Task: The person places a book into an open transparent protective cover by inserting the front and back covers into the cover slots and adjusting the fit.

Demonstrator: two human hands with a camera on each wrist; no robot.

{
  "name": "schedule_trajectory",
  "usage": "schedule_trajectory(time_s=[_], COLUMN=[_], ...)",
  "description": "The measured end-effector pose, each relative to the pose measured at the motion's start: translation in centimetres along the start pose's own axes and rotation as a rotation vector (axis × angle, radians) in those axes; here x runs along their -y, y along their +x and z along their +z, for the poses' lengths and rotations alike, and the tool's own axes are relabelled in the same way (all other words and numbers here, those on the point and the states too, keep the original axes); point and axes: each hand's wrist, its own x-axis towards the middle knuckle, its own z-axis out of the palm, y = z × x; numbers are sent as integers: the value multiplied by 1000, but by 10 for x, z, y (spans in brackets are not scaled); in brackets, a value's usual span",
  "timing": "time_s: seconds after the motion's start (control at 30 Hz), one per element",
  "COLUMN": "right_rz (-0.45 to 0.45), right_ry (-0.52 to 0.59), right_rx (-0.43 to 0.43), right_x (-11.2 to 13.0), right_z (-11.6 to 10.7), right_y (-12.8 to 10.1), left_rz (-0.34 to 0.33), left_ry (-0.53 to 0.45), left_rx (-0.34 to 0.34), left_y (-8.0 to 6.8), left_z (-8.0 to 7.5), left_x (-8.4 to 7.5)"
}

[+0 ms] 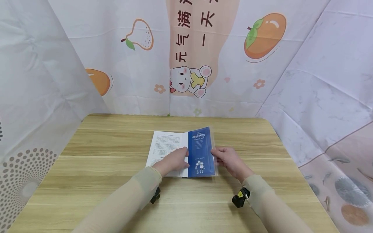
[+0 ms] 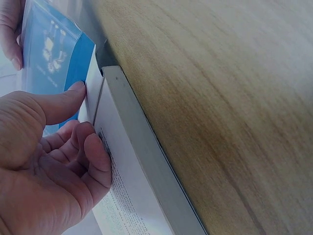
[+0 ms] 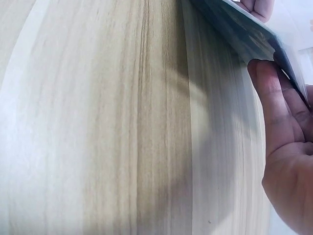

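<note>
A thick book lies open on the table, its printed white page (image 1: pixel 164 142) on the left and a blue cover flap (image 1: pixel 201 145) on the right. Clear plastic cover (image 1: pixel 216 170) sticks out past the blue flap's outer edge. My left hand (image 1: pixel 174 160) rests on the page beside the flap. In the left wrist view its thumb (image 2: pixel 66 103) touches the flap's inner edge, while the loosely bent fingers lie against the paper. With thumb and fingers, my right hand (image 1: pixel 230 160) pinches the outer edge of the covered flap, tilted up from the table in the right wrist view.
The wood-grain table (image 1: pixel 116 139) extends around the book on every side. A printed curtain (image 1: pixel 140 81) with fruit and a cartoon bear hangs behind its far edge, and more cloth hangs at left and right. Both wrists carry small black cameras.
</note>
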Motion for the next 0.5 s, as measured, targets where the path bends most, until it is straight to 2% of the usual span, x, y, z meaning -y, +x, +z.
schedule_trajectory(time_s=[0.5], right_rz=[11], right_ry=[-23], right_rx=[-25], right_x=[0], right_z=[4], right_y=[3], left_rz=[3], left_ry=[5], left_rx=[3], left_y=[1], left_z=[1], left_x=[2])
